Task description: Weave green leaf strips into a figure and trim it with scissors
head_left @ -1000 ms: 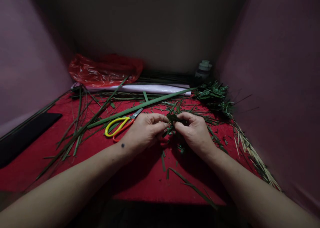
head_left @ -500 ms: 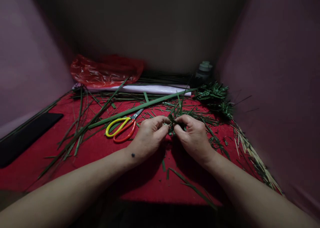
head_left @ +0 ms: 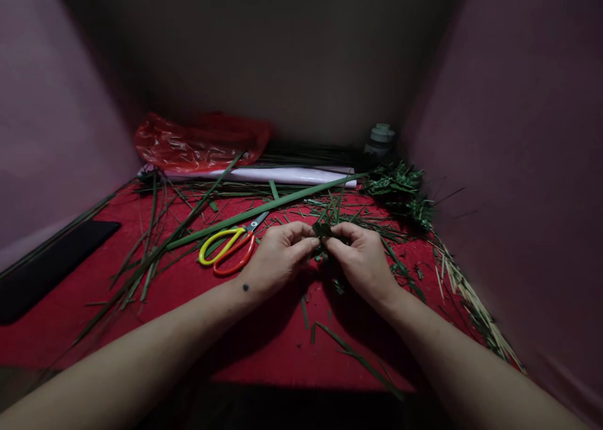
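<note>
Above the middle of the red cloth, my left hand and my right hand meet, thumbs and fingertips pinched on a small dark green bundle of folded leaf strips. Thin strip ends stick up out of it; its exact shape is partly hidden by my fingers. Just left of my left hand lie scissors with one yellow and one red handle, their blades slightly covered by green pieces. A long flat green leaf strip runs behind both hands.
Long leaf strips lie loose on the left, near a black flat object. At the back are a red plastic bag, a white roll and a bottle. Woven green pieces and pale stalks line the right wall.
The camera view has shifted slightly. My fingers have turned the green bundle a little, and more of it now shows below and between my hands.
</note>
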`<state>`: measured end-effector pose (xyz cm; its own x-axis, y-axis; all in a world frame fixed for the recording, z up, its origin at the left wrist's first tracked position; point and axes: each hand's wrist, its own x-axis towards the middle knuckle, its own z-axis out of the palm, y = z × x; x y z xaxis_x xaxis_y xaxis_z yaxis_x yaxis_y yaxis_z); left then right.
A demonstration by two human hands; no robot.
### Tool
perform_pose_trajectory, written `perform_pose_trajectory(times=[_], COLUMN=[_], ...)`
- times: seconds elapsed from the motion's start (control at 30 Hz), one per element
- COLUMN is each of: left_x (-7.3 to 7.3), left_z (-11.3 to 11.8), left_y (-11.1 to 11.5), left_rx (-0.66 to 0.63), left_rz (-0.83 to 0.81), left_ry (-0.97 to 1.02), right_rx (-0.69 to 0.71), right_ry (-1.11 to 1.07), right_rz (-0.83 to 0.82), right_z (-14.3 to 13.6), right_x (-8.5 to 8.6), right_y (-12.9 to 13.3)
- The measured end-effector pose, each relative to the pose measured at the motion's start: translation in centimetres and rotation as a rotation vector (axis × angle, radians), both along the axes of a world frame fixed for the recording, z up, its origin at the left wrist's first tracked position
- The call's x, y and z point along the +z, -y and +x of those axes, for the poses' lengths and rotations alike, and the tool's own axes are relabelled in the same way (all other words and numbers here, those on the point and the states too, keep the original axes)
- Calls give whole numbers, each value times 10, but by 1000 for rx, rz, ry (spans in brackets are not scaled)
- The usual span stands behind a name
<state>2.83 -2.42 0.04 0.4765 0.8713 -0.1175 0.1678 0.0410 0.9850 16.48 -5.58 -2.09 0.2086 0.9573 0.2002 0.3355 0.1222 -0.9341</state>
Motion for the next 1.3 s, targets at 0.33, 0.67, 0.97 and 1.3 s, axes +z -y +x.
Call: perform_pose_trajectory(times=[0.33,0.67,0.97,1.3], left_x=[4,-1,0,6], left_z=[-10,-19,-16,-7], left_y=[-13,-24,-20,-11], left_rx=[-28,-105,-136,10], left_rz=[-180,-221,-255,-313], left_ry=[-57,-72,17,148], right_rx=[36,88,152,227], right_ry=[-86,-232,-397,-786], right_rz=[-100,-155,-147,-249], right_z=[2,4,7,6], right_x=[-2,2,-4,-11], right_y=[-5,-6,-7,-12])
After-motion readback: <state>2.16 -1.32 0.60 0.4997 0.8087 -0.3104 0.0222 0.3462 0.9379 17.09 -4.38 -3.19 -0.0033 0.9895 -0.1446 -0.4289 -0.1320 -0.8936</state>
